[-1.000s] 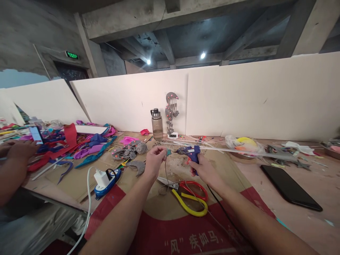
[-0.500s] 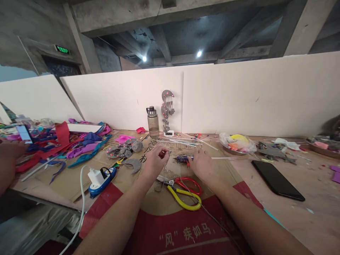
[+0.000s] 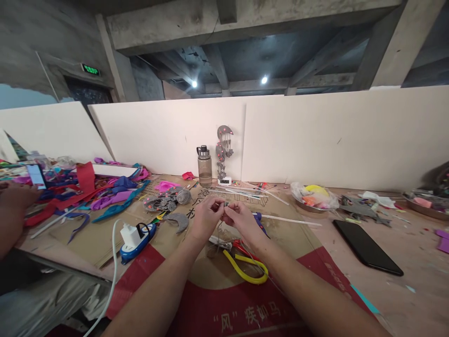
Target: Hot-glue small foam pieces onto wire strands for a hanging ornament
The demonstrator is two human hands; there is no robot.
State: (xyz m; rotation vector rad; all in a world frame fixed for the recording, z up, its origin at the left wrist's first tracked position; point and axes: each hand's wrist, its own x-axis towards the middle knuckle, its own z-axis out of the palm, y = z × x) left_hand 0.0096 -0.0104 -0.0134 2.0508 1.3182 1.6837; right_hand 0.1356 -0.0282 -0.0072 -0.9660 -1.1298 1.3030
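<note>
Over the middle of the cardboard, my left hand [image 3: 207,217] and my right hand [image 3: 242,222] meet fingertip to fingertip. Both pinch a small grey piece [image 3: 225,204], mostly hidden by the fingers. A thin grey cord [image 3: 219,230] hangs below them. Just right of my right hand lies a blue glue gun [image 3: 259,221], partly covered, with a white glue stick [image 3: 293,219] beside it. Under my wrists are a tool with yellow handles [image 3: 245,271] and another with red handles [image 3: 239,244]. A grey felt crescent [image 3: 178,220] rests to the left.
A grey hanging ornament [image 3: 224,150] and a water bottle [image 3: 205,166] stand at the back board. Left are a power strip [image 3: 138,243], fabric scraps [image 3: 105,192] and another person's hand [image 3: 17,194]. Right are a black phone [image 3: 366,245] and a bowl [image 3: 312,206].
My right hand has left the glue gun and moved left to join my left hand at the small grey piece. The view has tilted slightly.
</note>
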